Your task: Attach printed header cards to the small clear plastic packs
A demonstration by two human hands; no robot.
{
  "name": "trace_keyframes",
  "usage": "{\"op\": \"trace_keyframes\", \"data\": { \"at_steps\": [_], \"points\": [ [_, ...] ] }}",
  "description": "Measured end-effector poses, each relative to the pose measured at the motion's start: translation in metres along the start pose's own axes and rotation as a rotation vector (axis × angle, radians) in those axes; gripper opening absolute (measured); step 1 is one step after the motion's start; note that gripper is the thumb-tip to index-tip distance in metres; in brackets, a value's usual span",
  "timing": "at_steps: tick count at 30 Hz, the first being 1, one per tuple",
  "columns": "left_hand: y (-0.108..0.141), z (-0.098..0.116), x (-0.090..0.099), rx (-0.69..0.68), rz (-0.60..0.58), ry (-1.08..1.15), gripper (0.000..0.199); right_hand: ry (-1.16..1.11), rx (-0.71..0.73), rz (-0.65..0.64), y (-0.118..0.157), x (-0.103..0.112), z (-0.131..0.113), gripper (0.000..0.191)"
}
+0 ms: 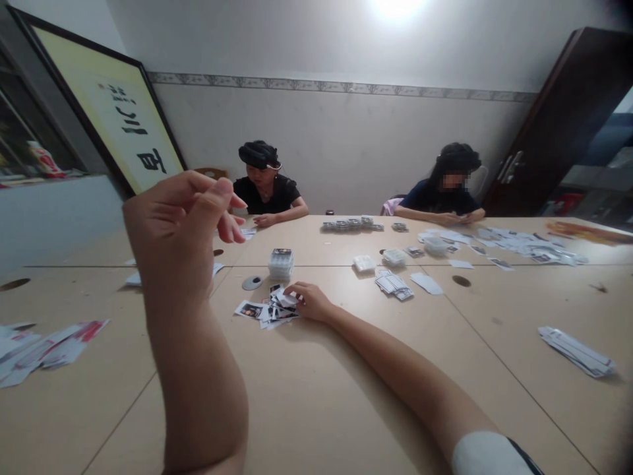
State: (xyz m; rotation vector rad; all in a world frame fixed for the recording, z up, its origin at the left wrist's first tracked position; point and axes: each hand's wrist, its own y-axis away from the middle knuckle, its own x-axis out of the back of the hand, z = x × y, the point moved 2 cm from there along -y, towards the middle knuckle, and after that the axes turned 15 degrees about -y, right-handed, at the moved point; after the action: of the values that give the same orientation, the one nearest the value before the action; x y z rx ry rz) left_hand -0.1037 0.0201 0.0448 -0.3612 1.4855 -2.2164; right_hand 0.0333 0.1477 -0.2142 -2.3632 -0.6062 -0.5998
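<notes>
One by one, best ease photos (252,310) off the pile (277,316) with right hand (312,303), grip unclear; left hand (178,221), thumb and forefinger together, raised left of pile.

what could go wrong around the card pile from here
The cards lie loose and overlapping, so the right hand at their edge could scatter some. The box stack stands just behind them and might tip if knocked. The raised left hand and its forearm block part of the view, so papers partly hidden there could be overlooked.
</notes>
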Motion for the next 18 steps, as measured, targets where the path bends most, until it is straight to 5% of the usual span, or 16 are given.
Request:
{"op": "trace_keyframes", "data": {
  "at_steps": [18],
  "points": [
    [-0.001, -0.002, 0.001, -0.008, 0.021, 0.035, 0.021, 0.205, -0.019, -0.020, 0.000, -0.002, -0.012, 0.027]
  ]
}}
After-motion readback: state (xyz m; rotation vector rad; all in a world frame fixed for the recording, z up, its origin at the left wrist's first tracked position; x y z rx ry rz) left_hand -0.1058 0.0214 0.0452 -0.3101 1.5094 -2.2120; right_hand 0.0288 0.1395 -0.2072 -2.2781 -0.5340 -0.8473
